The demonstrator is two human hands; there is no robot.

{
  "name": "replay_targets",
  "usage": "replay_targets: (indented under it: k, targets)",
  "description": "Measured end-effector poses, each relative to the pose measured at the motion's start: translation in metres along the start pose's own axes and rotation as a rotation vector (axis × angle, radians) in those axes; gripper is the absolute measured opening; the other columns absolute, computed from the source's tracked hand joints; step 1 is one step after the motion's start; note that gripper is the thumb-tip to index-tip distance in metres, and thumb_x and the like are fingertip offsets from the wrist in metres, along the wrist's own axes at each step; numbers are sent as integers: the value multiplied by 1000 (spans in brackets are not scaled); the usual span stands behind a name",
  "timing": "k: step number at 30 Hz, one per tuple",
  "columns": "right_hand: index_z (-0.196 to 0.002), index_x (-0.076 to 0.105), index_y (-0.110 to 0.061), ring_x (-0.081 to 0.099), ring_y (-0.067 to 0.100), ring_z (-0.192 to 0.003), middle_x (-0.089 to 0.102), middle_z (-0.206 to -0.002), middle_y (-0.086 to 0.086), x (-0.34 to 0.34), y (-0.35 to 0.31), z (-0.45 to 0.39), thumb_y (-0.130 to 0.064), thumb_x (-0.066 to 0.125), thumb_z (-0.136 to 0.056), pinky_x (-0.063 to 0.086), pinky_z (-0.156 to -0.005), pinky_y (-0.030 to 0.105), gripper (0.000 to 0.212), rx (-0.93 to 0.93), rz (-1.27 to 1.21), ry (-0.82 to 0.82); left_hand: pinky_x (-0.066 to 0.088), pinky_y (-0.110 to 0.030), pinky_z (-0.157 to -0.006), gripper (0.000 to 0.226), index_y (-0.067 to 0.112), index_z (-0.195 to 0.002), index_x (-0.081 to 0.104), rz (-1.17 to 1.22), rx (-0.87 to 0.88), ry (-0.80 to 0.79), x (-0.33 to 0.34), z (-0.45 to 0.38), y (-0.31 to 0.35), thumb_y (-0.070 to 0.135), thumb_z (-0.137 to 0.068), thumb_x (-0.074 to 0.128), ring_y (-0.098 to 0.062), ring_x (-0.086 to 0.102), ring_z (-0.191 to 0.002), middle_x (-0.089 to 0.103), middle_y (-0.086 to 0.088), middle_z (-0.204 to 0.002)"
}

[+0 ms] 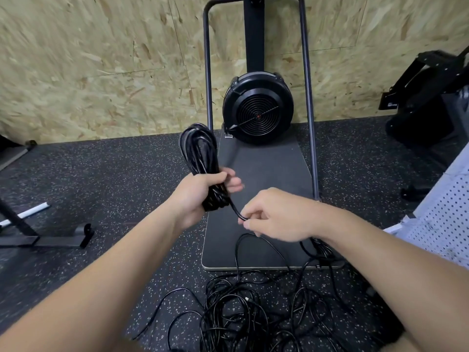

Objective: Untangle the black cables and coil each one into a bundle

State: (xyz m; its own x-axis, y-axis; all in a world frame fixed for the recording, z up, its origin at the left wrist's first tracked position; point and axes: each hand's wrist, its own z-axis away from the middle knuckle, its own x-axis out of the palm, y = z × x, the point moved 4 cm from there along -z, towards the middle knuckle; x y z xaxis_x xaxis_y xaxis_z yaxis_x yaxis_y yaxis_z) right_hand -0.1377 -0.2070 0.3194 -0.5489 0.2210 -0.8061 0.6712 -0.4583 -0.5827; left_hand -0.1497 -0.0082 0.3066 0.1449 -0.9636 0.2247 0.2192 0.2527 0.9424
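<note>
Speckled black rubber floor (pixel 106 179) is carrying everything in view, backed by a chipboard wall (pixel 101 59); a fan machine (pixel 257 107) is standing on its dark base plate (pixel 269 174) against that wall.

Risks, as I am judging them:
- A loose strand (pixel 234 210) is running from the coiled bundle (pixel 200 153) down to the tangled pile (pixel 253 308), which is lying on the floor just off the near edge of the base plate. If I am drawing the strand in faster than the pile is releasing it, a crossing could be tightening into a knot instead of freeing.
- Several cables appear to be mixed in that pile; I cannot tell which loops belong to the strand in hand. A second cable could be getting dragged up and wound into the same bundle.
- Another run of cable is lying at the near right corner of the base plate, beside the metal frame (pixel 308 97); it could be snagging there under pull.
- The bundle is standing tall above the fist, so upper loops could be slipping off if the hold is relaxing.

Grip state:
- Left hand (pixel 200 196) is closing fully round the lower part of the bundle, fingers and thumb wrapped on it, holding it up above the left edge of the base plate.
- Right hand (pixel 276 214) is pinching the strand between curled fingertips, just beside the left hand, with a short length spanning the two.

Coiling is part done, by my judgement; most cable is remaining on the floor.
</note>
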Motion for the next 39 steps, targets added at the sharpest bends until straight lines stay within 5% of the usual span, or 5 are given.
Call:
replay_targets:
  k: [4, 14, 22, 32, 39]
  targets:
    - [-91, 75, -16, 70, 27, -64, 75, -73, 1, -6, 11, 7, -40, 59, -108, 60, -68, 40, 34, 122, -43, -102, 59, -40, -89, 34, 2, -136, 67, 300, 43, -10, -5, -3, 13, 1, -106, 52, -16, 54, -67, 54, -1, -79]
    - [-95, 86, -21, 75, 12, -79, 81, -87, -4, -51, 21, 9, -23, 80, -100, 59, -81, 33, 8, -37, -395, 451, 47, -30, -67, 36, 24, -108, 70, -283, -88, -33, 5, 16, -5, 52, -90, 85, -14, 55, -66, 58, -1, -83]
    - [-79, 82, -31, 67, 2, -69, 72, -69, -18, -47, 14, 2, -52, 91, -81, 56, -68, 36, 23, 106, -47, 658, 46, -31, -61, 25, 19, -101, 65, -438, -150, -243, 45, 21, -40, 9, -87, 84, -16, 50, -62, 56, -1, -76]
    - [-86, 77, -25, 71, 25, -79, 76, -81, -1, -66, 28, 17, -25, 96, -85, 60, -79, 46, 18, -4, -173, 357, 49, -31, -59, 22, -7, -113, 74, -573, -338, -392, 41, 28, -49, 11, -105, 66, -21, 53, -65, 56, -7, -77]
    - [-78, 74, -19, 46, 12, -54, 59, -61, -3, -64, 48, 18, -63, 79, -93, 41, -59, 30, 47, 204, 22, 143, 51, -38, -64, 16, -3, -88, 67, -859, -248, -287, 9, 15, -25, 11, -88, 75, -28, 56, -66, 58, -16, -76]
